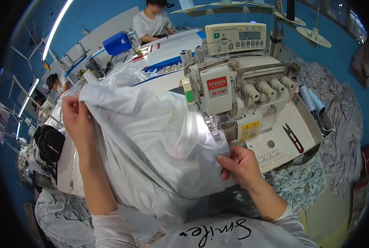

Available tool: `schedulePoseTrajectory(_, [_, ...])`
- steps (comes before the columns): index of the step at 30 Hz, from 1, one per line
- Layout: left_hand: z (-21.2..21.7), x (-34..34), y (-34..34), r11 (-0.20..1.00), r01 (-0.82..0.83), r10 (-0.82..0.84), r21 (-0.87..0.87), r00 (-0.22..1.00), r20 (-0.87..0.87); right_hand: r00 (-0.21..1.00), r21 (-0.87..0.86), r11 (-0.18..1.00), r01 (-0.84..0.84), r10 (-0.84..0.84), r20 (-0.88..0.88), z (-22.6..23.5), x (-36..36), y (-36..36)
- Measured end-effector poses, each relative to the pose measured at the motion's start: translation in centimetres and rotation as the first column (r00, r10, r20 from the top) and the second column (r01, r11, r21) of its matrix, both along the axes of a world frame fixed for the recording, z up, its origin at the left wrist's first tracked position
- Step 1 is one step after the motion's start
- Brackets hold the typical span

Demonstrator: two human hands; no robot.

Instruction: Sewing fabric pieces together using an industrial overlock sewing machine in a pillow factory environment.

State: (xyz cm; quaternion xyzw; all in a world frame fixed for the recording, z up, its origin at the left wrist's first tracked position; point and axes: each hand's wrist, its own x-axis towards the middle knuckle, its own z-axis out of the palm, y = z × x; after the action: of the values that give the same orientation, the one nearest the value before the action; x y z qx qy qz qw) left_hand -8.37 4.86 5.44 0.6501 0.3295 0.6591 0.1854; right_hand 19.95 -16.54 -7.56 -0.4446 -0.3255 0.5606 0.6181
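Note:
A large piece of white fabric point(151, 136) spreads over the table in front of me and hangs toward my lap. Its right edge lies by the lit needle area of a white overlock sewing machine point(246, 95). My left hand point(77, 113) is closed on the fabric's upper left corner and lifts it off the table. On the right, my right hand point(240, 165) pinches the fabric's edge between thumb and fingers, just in front of the presser foot point(212, 126). The fingertips of both hands are partly hidden.
Thread snips point(293, 138) with dark red handles lie on the machine table at right. A black bag point(49, 141) sits at left. Heaped grey fabric point(329, 107) stands beyond the table's right side. Thread cones point(312, 99) rest in a tray. A person point(152, 22) works at a far table.

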Motion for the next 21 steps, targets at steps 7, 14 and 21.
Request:
schedulePoseTrajectory(7, [-7.2, -1.4, -10.7, 0.980, 0.081, -0.199, -0.183, 0.471, -0.859, 1.000, -0.020, 0.999, 0.031, -0.031, -0.006, -0.6, 0.3, 0.3])
schedulePoseTrajectory(14, [-12.9, -2.4, -9.0, 0.960, -0.254, 0.277, 0.118, 0.800, -0.533, 1.000, 0.017, 1.000, 0.026, -0.026, 0.000, -0.4, 0.0, 0.3])
schedulePoseTrajectory(21, [-1.9, 0.0, -1.7, 0.877, -0.228, 0.394, 0.424, 0.846, -0.360, 1.000, 0.013, 1.000, -0.016, 0.017, -0.021, -0.6, 0.0, 0.2])
